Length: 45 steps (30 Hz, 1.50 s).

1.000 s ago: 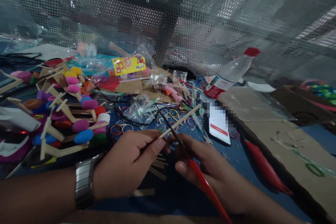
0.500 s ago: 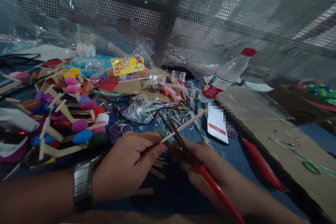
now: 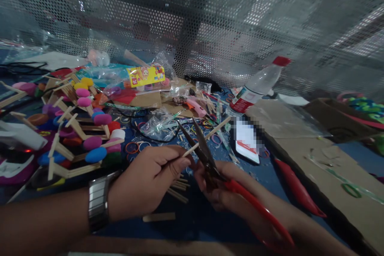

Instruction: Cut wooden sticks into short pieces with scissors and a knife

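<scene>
My left hand [image 3: 153, 182] is closed, pinching the near end of a thin wooden stick [image 3: 217, 127] between thumb and forefinger. The stick slants up to the right, across the blades of the red-handled scissors [image 3: 207, 154]. Those blades are apart, with the stick between them. My right hand [image 3: 231, 188] is wrapped round the scissors, its fingers partly hidden by them. Under my left hand lie several short wooden sticks [image 3: 178, 192], and a flat wooden piece [image 3: 159, 217] rests nearer me on the blue table surface.
Stick figures with coloured oval pads [image 3: 94, 156] crowd the left. A pink glue gun [image 3: 196, 108], plastic wrappers [image 3: 157, 124] and coloured rings lie ahead. A bottle [image 3: 252, 90], a phone [image 3: 247, 144], a red object [image 3: 300, 188] and cardboard [image 3: 324, 160] are on the right. Perforated metal [image 3: 150, 12] stands behind.
The scissor blades have spread wider around the stick. My right hand has shifted slightly, and the scissors' red handle now shows more. My left hand keeps its pinch on the stick.
</scene>
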Available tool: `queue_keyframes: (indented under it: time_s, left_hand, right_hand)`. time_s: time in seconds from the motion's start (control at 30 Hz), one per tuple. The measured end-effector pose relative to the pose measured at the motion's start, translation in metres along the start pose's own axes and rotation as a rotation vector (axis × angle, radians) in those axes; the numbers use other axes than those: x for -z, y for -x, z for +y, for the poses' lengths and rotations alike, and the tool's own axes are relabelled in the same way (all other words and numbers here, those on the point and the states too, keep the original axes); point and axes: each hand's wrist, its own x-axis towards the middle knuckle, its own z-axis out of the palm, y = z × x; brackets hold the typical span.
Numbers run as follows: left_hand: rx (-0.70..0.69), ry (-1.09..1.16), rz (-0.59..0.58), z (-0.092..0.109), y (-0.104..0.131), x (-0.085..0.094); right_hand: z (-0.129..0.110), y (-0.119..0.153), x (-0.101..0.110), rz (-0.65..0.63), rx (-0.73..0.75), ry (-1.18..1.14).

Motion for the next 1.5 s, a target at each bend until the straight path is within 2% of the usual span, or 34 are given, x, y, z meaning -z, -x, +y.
queue_keyframes:
  time_s: [0.27,0.4,0.8,1.03,1.17,1.37,1.5]
  left_hand:
    - [0.102,0.207,-0.029,0.001,-0.004,-0.003]
    - [0.112,0.256,-0.035,-0.001,-0.007,-0.003]
    - [0.163,0.365,-0.052,-0.003,-0.011,-0.003]
    - [0.153,0.432,-0.066,-0.003,-0.012,-0.005]
    - [0.138,0.409,-0.071,-0.004,-0.012,-0.005]
    - [0.028,0.213,-0.038,-0.006,-0.007,-0.003]
    - [-0.017,0.063,0.000,-0.005,-0.003,0.000]
  right_hand:
    - [0.007,-0.006,-0.006,-0.055,-0.162,-0.401]
    - [0.016,-0.009,-0.004,-0.133,-0.156,-0.562]
    - [0.000,-0.013,-0.012,-0.084,-0.273,-0.612]
    - [0.009,-0.012,-0.009,-0.240,-0.198,-0.762]
    - [0.009,-0.010,-0.007,-0.233,-0.191,-0.765]
    - [0.008,-0.009,0.002,-0.337,-0.232,-0.894]
    - [0.008,-0.009,0.005,-0.255,-0.145,-0.869]
